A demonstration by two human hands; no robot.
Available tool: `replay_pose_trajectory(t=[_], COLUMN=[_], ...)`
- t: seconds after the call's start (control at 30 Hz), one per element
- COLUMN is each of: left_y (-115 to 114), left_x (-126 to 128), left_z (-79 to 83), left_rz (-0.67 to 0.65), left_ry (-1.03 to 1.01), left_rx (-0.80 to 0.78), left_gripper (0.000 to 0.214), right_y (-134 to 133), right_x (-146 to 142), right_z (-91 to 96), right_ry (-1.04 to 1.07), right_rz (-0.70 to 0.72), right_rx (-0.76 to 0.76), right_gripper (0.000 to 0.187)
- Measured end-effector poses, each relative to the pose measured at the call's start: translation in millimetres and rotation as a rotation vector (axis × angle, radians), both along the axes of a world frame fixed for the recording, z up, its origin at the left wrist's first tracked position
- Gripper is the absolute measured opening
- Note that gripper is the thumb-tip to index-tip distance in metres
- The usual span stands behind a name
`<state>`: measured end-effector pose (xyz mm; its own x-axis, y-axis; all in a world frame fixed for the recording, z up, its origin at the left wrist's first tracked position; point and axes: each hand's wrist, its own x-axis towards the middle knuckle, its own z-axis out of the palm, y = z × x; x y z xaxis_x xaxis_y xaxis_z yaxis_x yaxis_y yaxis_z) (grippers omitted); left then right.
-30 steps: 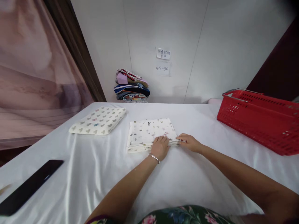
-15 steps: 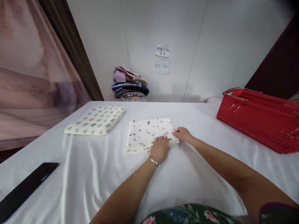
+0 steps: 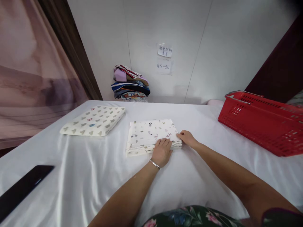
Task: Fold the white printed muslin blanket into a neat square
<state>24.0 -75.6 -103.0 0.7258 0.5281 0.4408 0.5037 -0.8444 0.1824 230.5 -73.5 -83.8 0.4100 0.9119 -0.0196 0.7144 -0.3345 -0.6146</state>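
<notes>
A folded white cloth [image 3: 144, 134] with small printed figures lies in layers at the middle of the table. My left hand [image 3: 162, 152], a silver bracelet at its wrist, rests flat on the near edge of this cloth with the fingers stretched forward. At the cloth's right edge is my right hand [image 3: 187, 138], its thumb and fingers closed on the side of the layers. Part of the grip is hidden by the fingers. Farther left lies a second folded cloth [image 3: 94, 121], cream with grey mouse-head shapes, touched by neither hand.
A white sheet [image 3: 78, 170] covers the table. On the right stands a red plastic basket [image 3: 258, 121] with a metal handle. A dark flat device [image 3: 26, 189] lies at the near left. Behind the table rises a stack of folded fabrics [image 3: 131, 83], against the wall.
Both hands stay at the same parts of the cloth, the right one shifted very slightly rightward. The whole view has turned a little; the cloths lie as before.
</notes>
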Motion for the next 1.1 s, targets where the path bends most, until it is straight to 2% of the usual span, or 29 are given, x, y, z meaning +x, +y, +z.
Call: replay_pose_trajectory(t=[0.4,0.6,0.93,1.1], left_y=[-2,0,3,9], left_x=[-3,-7,-11,-17], left_z=[11.0,14.7,18.2,18.7], left_rz=[0.001,0.021,0.044,0.143], left_ry=[-0.019,-0.051,-0.077,-0.105], left_rx=[-0.016,-0.033,-0.027,0.005], left_gripper=[0.025,0.016,0.017,0.023], right_y=[2,1,-3,-5], right_x=[-3,-7,-9,-7], right_z=[0.1,-0.6,-5.0,-3.6], right_ry=[0.028,0.062,0.162,0.157], right_rz=[-0.002,-0.009,0.020,0.033], right_rx=[-0.030,-0.030,-0.059,-0.087], right_gripper=[0.032,0.027,0.022,0.025])
